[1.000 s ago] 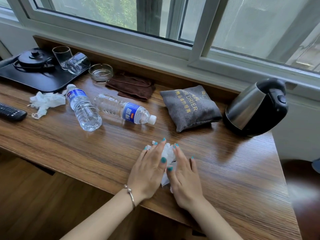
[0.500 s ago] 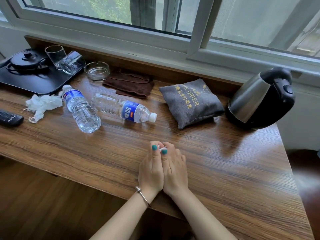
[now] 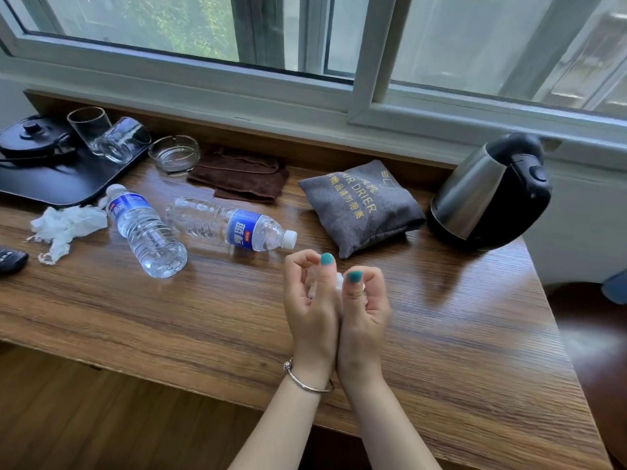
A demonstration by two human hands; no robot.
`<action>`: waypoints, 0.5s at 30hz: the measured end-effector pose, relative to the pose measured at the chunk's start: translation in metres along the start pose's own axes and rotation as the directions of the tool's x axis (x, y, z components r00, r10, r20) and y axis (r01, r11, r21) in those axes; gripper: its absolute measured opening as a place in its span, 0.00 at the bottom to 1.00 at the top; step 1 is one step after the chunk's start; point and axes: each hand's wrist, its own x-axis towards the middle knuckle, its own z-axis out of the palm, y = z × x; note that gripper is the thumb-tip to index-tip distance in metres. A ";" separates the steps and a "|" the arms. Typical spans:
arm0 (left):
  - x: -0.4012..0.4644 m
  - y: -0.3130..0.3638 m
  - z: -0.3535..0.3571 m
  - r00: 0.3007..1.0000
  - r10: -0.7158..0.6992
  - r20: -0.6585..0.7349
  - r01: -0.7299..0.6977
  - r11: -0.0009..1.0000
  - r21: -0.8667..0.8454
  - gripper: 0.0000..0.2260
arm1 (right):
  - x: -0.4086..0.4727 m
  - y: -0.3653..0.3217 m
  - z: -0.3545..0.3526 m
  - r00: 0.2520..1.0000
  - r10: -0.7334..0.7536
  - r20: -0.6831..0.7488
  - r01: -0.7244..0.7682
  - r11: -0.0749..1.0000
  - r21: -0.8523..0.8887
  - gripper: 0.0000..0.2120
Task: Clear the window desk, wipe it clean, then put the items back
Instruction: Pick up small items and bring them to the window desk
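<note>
My left hand (image 3: 310,300) and my right hand (image 3: 364,303) are pressed side by side above the wooden desk (image 3: 475,334), fingers curled round a balled white tissue (image 3: 339,281) that shows only as a sliver between the thumbs. Two water bottles (image 3: 146,232) (image 3: 230,223) lie on their sides to the left. A second crumpled tissue (image 3: 64,223) lies at the far left. A grey hair-drier bag (image 3: 359,205) and a steel kettle (image 3: 488,195) stand at the back right.
A black tray (image 3: 44,184) at the back left carries a black pot and two glasses (image 3: 108,135). A glass ashtray (image 3: 174,155) and a folded brown cloth (image 3: 241,176) sit under the window. A remote (image 3: 10,261) lies at the left edge.
The tissue lay flat under my spread hands; both hands have since gathered it into a ball, closed round it and lifted slightly off the desk.
</note>
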 end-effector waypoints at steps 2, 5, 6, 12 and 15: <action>-0.004 0.002 0.006 0.996 0.028 0.080 -0.029 1.000 0.003 0.05 | 0.001 -0.009 -0.006 0.998 -0.056 -0.028 0.055 0.998 -0.039 0.24; -0.013 0.002 0.019 0.986 0.018 0.163 -0.007 0.998 -0.070 0.17 | 0.003 -0.022 -0.017 0.982 -0.164 -0.097 0.151 0.979 -0.136 0.21; -0.017 0.002 0.025 0.982 0.016 0.188 0.002 0.996 -0.093 0.21 | 0.003 -0.026 -0.022 0.973 -0.192 -0.124 0.171 0.971 -0.165 0.18; -0.052 -0.002 0.074 0.897 -0.046 0.439 0.125 0.980 -0.153 0.18 | 0.000 -0.056 -0.073 0.902 -0.292 -0.317 0.224 0.946 -0.235 0.14; -0.073 -0.002 0.103 0.855 -0.071 0.513 0.166 0.976 -0.142 0.16 | -0.001 -0.075 -0.104 0.866 -0.319 -0.385 0.226 0.937 -0.268 0.15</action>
